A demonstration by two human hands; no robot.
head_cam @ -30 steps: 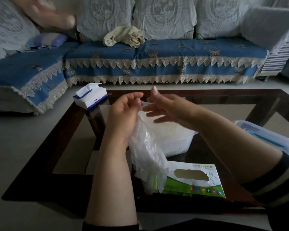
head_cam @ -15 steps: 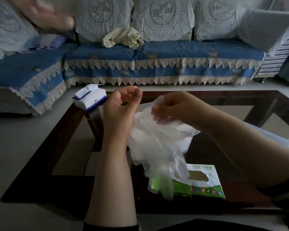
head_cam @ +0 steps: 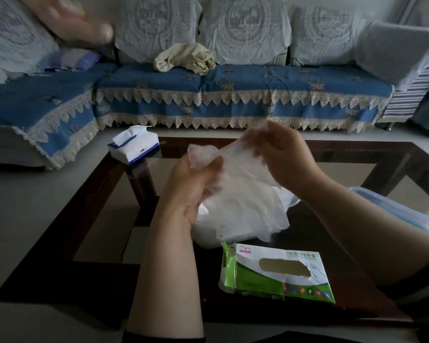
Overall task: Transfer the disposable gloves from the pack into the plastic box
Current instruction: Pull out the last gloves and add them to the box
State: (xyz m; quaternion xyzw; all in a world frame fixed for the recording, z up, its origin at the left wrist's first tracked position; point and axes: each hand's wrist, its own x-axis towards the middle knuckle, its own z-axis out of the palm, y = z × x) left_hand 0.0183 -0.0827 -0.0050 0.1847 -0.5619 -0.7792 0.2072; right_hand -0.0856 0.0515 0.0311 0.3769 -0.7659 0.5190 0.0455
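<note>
Above the middle of the glass table [head_cam: 391, 154], two hands hold up a bunch of thin see-through gloves [head_cam: 243, 194]. The left hand [head_cam: 196, 184] has its fingers curled round one end of the bunch. The right hand [head_cam: 282, 157] pinches the other end, a bit higher up and nearer the far edge. The gloves sag between the hands and hang down loose. Right under them sits the plastic box [head_cam: 208, 233], white and mostly hidden by the hanging gloves. I cannot tell if the gloves touch it. The green and white glove pack [head_cam: 277, 276] lies flat at the near edge of the table, just in front of the box, with its end flap open and an oval hole on top. A clear lid with blue trim [head_cam: 406, 214] rests at the right edge. A white and blue tissue pack [head_cam: 134, 147] stands at the far left corner. Past the table is a sofa with a blue cover [head_cam: 233, 90] and lace trim, and a cream cloth [head_cam: 183, 59] lies crumpled on the seat.
</note>
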